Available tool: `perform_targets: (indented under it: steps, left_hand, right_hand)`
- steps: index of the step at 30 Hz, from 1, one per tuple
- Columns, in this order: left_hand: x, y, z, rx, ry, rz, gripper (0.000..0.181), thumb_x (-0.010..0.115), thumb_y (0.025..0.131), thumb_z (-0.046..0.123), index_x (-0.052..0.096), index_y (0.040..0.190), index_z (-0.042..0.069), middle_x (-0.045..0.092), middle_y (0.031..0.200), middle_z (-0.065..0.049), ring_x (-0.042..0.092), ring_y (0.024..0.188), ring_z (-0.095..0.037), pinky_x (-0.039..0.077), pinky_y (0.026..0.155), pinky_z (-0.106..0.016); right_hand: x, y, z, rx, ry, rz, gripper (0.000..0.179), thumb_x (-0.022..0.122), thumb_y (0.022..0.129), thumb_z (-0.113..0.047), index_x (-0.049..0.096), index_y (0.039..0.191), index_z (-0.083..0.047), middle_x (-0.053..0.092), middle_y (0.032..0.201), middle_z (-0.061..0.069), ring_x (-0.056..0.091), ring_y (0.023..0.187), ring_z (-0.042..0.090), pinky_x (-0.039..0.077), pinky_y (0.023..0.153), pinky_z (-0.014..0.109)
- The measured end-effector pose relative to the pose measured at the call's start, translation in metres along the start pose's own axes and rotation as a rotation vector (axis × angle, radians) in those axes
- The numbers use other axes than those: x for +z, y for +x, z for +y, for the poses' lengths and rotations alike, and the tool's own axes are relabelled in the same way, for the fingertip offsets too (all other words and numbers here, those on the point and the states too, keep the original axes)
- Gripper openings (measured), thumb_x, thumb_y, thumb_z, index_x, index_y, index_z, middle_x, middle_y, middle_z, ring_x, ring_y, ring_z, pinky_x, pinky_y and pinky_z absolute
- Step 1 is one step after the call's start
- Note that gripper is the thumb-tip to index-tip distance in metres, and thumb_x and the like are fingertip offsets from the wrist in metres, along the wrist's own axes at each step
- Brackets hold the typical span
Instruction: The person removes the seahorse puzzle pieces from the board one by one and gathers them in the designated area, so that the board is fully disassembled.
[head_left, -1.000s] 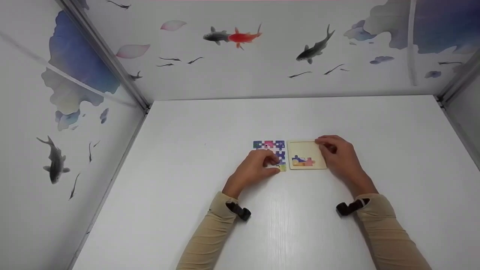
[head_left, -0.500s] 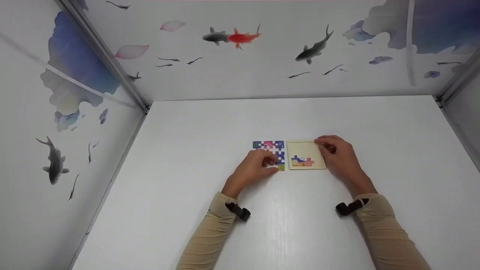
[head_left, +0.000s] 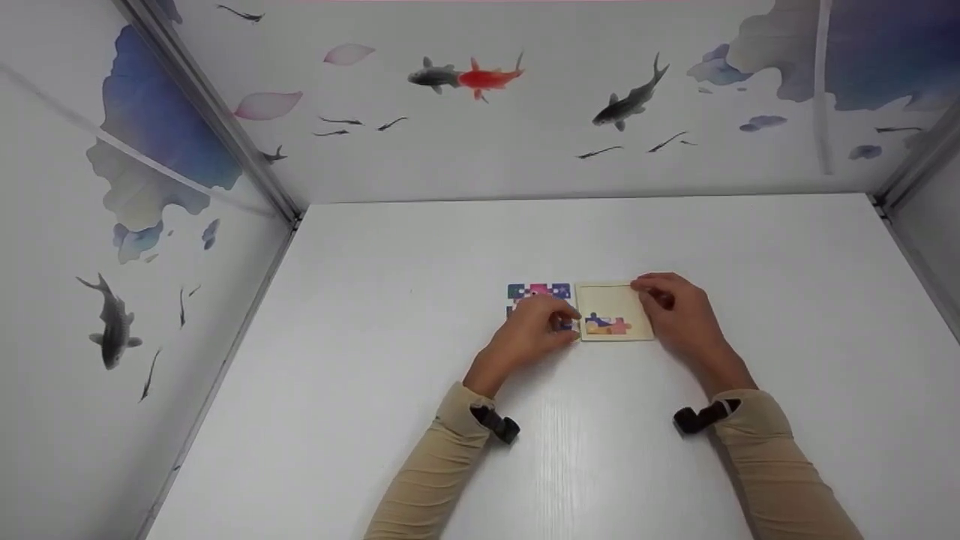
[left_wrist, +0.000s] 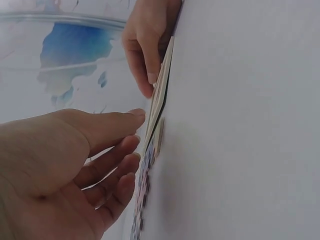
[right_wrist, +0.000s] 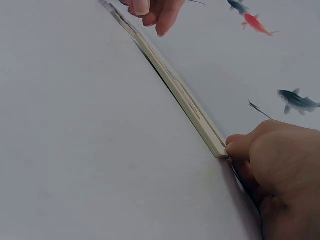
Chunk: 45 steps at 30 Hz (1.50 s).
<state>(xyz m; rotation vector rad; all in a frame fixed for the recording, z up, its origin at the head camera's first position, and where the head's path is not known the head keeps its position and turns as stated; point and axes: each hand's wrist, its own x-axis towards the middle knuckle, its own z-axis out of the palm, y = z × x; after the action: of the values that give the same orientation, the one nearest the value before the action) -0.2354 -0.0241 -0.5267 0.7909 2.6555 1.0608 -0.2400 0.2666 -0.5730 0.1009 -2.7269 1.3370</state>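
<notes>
A shallow wooden puzzle tray (head_left: 615, 300) lies on the table, with a few joined jigsaw pieces (head_left: 609, 324) in its lower left part. My right hand (head_left: 679, 311) grips the tray's right edge between thumb and fingers. Left of the tray lie several colourful jigsaw pieces (head_left: 538, 289), partly covered by my left hand (head_left: 534, 328). That hand's fingertips hover by the tray's left edge. In the left wrist view my left hand (left_wrist: 75, 165) has its fingers loosely bent, thumb apart from the index finger, and no piece shows between them.
The white table (head_left: 420, 435) stretches around the puzzle. A back wall (head_left: 525, 150) and a left wall (head_left: 45, 337), both printed with fish, stand at its edges. A dark camera mount is strapped to each wrist.
My left hand has moved a little to the right, from over the loose pieces to the tray's left edge. The right hand and the tray have stayed in place.
</notes>
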Motion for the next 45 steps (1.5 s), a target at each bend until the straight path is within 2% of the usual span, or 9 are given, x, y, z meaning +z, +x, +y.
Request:
perform_targets:
  steps: [4, 9, 14, 24, 34, 40, 45]
  left_hand:
    - [0.014, 0.012, 0.012, 0.039, 0.001, -0.012, 0.026, 0.079, 0.1, 0.019, 0.079, 0.125, 0.01, 0.076, 0.114, -0.003, 0.066, 0.099, -0.014, 0.052, 0.085, -0.018]
    - [0.031, 0.027, 0.022, 0.053, 0.01, -0.018, 0.023, 0.079, 0.101, 0.019, 0.081, 0.123, 0.011, 0.078, 0.113, 0.0, 0.067, 0.099, -0.009, 0.052, 0.086, -0.015]
    - [0.04, 0.031, 0.024, 0.042, 0.008, -0.008, 0.025, 0.079, 0.1, 0.019, 0.08, 0.124, 0.01, 0.076, 0.115, -0.002, 0.066, 0.102, -0.011, 0.052, 0.087, -0.016]
    - [0.044, 0.027, 0.025, 0.059, 0.017, -0.002, 0.024, 0.075, 0.103, 0.018, 0.079, 0.126, 0.011, 0.071, 0.121, -0.005, 0.066, 0.111, -0.015, 0.052, 0.095, -0.018]
    - [0.049, 0.029, 0.036, -0.03, 0.1, -0.02, 0.039, 0.067, 0.108, 0.02, 0.066, 0.146, 0.013, 0.061, 0.132, -0.004, 0.058, 0.114, -0.011, 0.05, 0.102, -0.02]
    - [0.049, 0.027, 0.035, -0.002, 0.079, -0.005, 0.031, 0.067, 0.109, 0.019, 0.072, 0.139, 0.014, 0.06, 0.134, -0.004, 0.06, 0.122, -0.012, 0.051, 0.106, -0.021]
    - [0.047, 0.027, 0.034, 0.015, 0.078, 0.001, 0.03, 0.067, 0.108, 0.017, 0.074, 0.137, 0.014, 0.065, 0.13, -0.004, 0.061, 0.12, -0.012, 0.051, 0.104, -0.021]
  right_hand:
    - [0.0, -0.001, 0.002, -0.011, -0.003, 0.003, 0.028, 0.063, 0.11, -0.021, 0.076, 0.135, -0.017, 0.066, 0.145, 0.007, 0.06, 0.111, 0.023, 0.046, 0.085, 0.015]
    - [0.002, -0.002, 0.005, -0.015, 0.001, 0.001, 0.028, 0.063, 0.11, -0.021, 0.077, 0.135, -0.018, 0.067, 0.145, 0.006, 0.062, 0.112, 0.021, 0.046, 0.084, 0.013]
    - [0.002, -0.003, 0.005, -0.016, 0.006, 0.003, 0.028, 0.064, 0.11, -0.021, 0.077, 0.134, -0.017, 0.067, 0.145, 0.006, 0.063, 0.113, 0.022, 0.046, 0.085, 0.011]
    - [0.001, -0.003, 0.001, -0.03, -0.003, 0.022, 0.027, 0.066, 0.109, -0.015, 0.077, 0.133, -0.016, 0.069, 0.139, 0.007, 0.061, 0.106, 0.02, 0.046, 0.082, 0.012]
    - [-0.002, -0.002, -0.002, -0.008, -0.007, 0.007, 0.029, 0.064, 0.109, -0.017, 0.075, 0.137, -0.017, 0.067, 0.141, 0.008, 0.06, 0.108, 0.022, 0.046, 0.083, 0.012]
    - [-0.002, 0.0, -0.003, -0.023, -0.014, 0.011, 0.029, 0.064, 0.109, -0.016, 0.076, 0.135, -0.016, 0.067, 0.142, 0.009, 0.061, 0.11, 0.023, 0.046, 0.084, 0.013]
    - [-0.002, 0.0, -0.004, -0.032, -0.007, 0.014, 0.028, 0.064, 0.109, -0.016, 0.077, 0.134, -0.014, 0.067, 0.143, 0.01, 0.062, 0.11, 0.022, 0.045, 0.084, 0.011]
